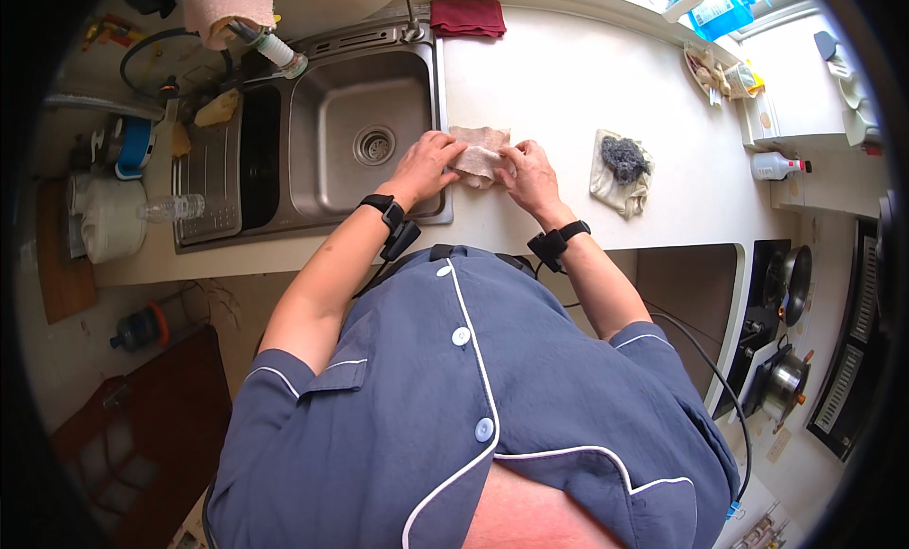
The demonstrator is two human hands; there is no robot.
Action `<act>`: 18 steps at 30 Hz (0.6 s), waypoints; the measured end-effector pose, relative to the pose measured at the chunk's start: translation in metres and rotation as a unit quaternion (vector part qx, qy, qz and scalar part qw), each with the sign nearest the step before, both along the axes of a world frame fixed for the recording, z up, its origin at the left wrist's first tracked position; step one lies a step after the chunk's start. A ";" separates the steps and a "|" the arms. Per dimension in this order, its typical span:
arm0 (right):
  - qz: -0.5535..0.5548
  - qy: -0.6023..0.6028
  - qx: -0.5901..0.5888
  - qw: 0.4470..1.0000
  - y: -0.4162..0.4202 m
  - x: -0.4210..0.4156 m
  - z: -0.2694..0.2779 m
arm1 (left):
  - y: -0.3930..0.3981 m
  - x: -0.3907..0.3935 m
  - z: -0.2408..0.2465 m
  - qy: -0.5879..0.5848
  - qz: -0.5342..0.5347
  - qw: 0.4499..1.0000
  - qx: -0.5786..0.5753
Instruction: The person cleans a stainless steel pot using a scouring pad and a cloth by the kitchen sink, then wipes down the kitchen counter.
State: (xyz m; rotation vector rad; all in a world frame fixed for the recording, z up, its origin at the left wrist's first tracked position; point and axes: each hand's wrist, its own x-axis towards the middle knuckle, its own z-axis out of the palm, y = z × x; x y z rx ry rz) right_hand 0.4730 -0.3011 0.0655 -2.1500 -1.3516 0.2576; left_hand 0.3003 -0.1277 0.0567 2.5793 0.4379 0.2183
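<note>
A pinkish-beige cloth [481, 138] lies on the white countertop [540, 73], close to the right rim of a stainless steel sink [341, 115]. Part of the cloth is folded over itself. My left hand [428, 164] pinches its left edge, with the forearm crossing the sink's front right corner. On the other side, my right hand [529, 174] has its thumb and fingers at the cloth's right edge. Both wrists wear black straps with small devices. The cloth's underside is hidden.
A dark scouring pad [625, 159] rests on a pale rag [603, 186] to the right. A folded dark red cloth [466, 17] lies behind the sink's corner. Left stand a clear plastic bottle [174, 208] and a whitish container [113, 218]. Pans [797, 286] sit far right.
</note>
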 end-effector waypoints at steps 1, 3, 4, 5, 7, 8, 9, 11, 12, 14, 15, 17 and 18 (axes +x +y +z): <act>-0.003 -0.018 0.008 1.000 0.000 0.002 -0.003 | 0.001 0.004 0.005 0.011 -0.003 1.000 -0.004; -0.019 0.055 -0.025 0.998 0.004 0.012 -0.010 | 0.004 0.010 0.015 0.029 0.002 0.999 -0.024; -0.025 0.091 -0.041 0.995 0.004 0.017 -0.011 | 0.005 0.013 0.020 0.035 0.010 0.999 -0.039; -0.018 0.110 -0.026 0.993 0.002 0.022 -0.012 | 0.006 0.015 0.024 0.041 0.018 0.998 -0.055; -0.001 0.147 0.006 0.989 0.000 0.028 0.002 | 0.009 0.012 0.032 -0.025 0.014 0.996 -0.086; 0.044 0.113 0.079 0.990 -0.002 0.030 0.001 | 0.010 0.010 0.036 -0.058 0.012 0.993 -0.101; 0.041 0.229 0.067 0.970 -0.006 0.031 0.009 | 0.008 0.009 0.048 -0.053 0.015 0.985 -0.164; 0.034 0.451 0.042 0.891 -0.011 0.033 0.037 | 0.004 0.004 0.080 -0.042 0.021 0.957 -0.287; 0.057 0.419 0.054 0.904 -0.013 0.033 0.051 | 0.004 0.003 0.089 -0.072 -0.003 0.958 -0.279; 0.055 0.403 0.057 0.912 -0.016 0.031 0.086 | 0.007 0.003 0.109 -0.086 -0.001 0.943 -0.322; 0.054 0.394 0.060 0.916 -0.016 0.032 0.103 | 0.008 0.005 0.120 -0.094 -0.002 0.935 -0.342; 0.054 0.353 0.113 0.927 -0.012 0.037 0.110 | 0.013 0.015 0.137 -0.101 -0.001 0.920 -0.379; 0.038 0.362 0.101 0.926 -0.007 0.042 0.116 | 0.018 0.022 0.142 -0.081 0.008 0.907 -0.412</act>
